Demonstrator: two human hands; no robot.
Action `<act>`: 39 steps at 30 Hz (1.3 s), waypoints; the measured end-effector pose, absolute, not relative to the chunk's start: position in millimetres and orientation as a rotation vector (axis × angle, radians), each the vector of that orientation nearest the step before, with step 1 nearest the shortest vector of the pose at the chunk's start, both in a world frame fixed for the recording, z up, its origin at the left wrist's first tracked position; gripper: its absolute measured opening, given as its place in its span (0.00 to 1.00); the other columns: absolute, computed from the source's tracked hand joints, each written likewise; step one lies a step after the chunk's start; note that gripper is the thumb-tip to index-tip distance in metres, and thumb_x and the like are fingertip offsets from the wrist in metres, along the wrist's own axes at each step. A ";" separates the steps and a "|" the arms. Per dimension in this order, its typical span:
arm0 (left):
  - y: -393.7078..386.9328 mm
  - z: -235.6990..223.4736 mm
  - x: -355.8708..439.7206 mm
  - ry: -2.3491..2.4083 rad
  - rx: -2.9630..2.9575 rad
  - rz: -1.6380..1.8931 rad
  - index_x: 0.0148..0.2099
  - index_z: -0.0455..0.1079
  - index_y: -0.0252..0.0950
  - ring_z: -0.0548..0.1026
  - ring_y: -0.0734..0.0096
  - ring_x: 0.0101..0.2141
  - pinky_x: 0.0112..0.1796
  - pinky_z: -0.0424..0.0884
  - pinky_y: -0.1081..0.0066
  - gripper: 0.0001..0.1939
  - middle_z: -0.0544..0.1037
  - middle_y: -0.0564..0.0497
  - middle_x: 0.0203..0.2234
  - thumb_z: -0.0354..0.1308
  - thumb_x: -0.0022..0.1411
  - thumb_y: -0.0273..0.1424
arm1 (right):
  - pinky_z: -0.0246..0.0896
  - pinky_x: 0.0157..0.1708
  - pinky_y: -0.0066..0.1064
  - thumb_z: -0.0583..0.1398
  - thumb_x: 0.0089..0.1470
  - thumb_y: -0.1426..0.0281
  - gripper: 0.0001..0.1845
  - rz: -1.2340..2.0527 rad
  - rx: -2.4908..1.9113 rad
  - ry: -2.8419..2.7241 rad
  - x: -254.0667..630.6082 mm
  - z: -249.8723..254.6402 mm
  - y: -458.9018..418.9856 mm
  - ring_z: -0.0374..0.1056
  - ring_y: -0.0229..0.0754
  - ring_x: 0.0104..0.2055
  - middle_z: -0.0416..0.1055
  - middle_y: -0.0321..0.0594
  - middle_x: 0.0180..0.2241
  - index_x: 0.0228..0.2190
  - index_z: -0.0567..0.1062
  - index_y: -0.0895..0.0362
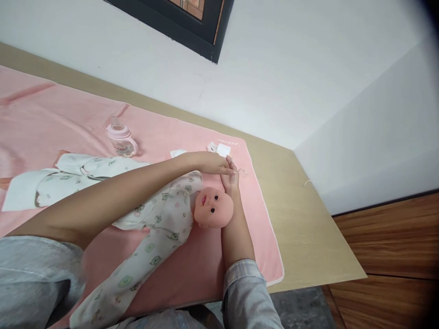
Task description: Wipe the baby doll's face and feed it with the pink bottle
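Observation:
A bald baby doll (214, 208) in a white patterned outfit (161, 205) lies on its back on a pink blanket (262, 246), head towards the right. My left forearm crosses above its body. My left hand (213, 162) reaches to my right hand (232, 178) just beyond the doll's head, fingers stretched across it. The right palm is partly turned up, its fingers extended and partly hidden by the left hand. Nothing held shows between them. My right forearm runs beside the doll's head, which lies against it or overlaps it in view.
A pink-topped baby bottle (121, 139) stands on the blanket beyond the doll's legs. Near my hands lie a small white square (223, 149) and a whitish item (211, 146). The wooden tabletop (291, 196) borders a white wall; a dark window frame (192, 32) is above.

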State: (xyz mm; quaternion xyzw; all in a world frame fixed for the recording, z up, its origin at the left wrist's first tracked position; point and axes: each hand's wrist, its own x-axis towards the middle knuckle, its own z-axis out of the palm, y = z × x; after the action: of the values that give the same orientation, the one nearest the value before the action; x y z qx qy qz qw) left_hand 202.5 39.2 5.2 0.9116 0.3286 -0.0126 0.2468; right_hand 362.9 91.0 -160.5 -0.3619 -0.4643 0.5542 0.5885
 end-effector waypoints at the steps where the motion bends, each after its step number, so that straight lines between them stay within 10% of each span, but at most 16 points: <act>1: 38.4 9.6 197.7 0.932 2.506 -0.017 0.52 0.76 0.37 0.75 0.58 0.39 0.43 0.67 0.66 0.27 0.80 0.43 0.43 0.46 0.68 0.50 | 0.63 0.60 0.37 0.54 0.59 0.55 0.17 1.302 -0.816 -0.961 363.8 -160.7 91.0 0.67 0.37 0.57 0.75 0.37 0.47 0.42 0.74 0.52; 15: -0.4 7.2 140.9 1.294 2.368 0.664 0.67 0.62 0.37 0.73 0.55 0.53 0.52 0.67 0.63 0.30 0.72 0.45 0.59 0.52 0.66 0.43 | 0.72 0.46 0.34 0.74 0.34 0.64 0.17 1.326 -0.841 -0.998 382.5 -89.3 55.6 0.73 0.39 0.37 0.77 0.37 0.33 0.29 0.78 0.54; 23: -12.5 -1.3 138.1 1.031 2.325 0.762 0.69 0.57 0.43 0.64 0.57 0.61 0.56 0.64 0.63 0.33 0.65 0.49 0.64 0.56 0.65 0.41 | 0.68 0.44 0.32 0.69 0.47 0.66 0.07 1.150 -0.847 -1.614 372.8 -21.8 8.3 0.71 0.36 0.38 0.76 0.35 0.36 0.32 0.81 0.51; 39: -29.2 -0.6 114.8 0.932 2.004 0.742 0.39 0.76 0.39 0.75 0.67 0.36 0.37 0.68 0.74 0.13 0.79 0.55 0.34 0.65 0.58 0.42 | 0.70 0.45 0.36 0.62 0.57 0.68 0.05 0.967 -0.749 -1.822 346.9 11.1 -32.8 0.70 0.39 0.43 0.73 0.38 0.38 0.30 0.79 0.51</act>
State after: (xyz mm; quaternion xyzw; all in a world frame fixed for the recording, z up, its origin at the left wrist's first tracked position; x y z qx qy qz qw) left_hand 114.8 -29.2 -0.6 0.7900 0.3676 0.2925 0.3940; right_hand 346.9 -32.8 11.1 -0.3038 -0.7388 0.3922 0.4562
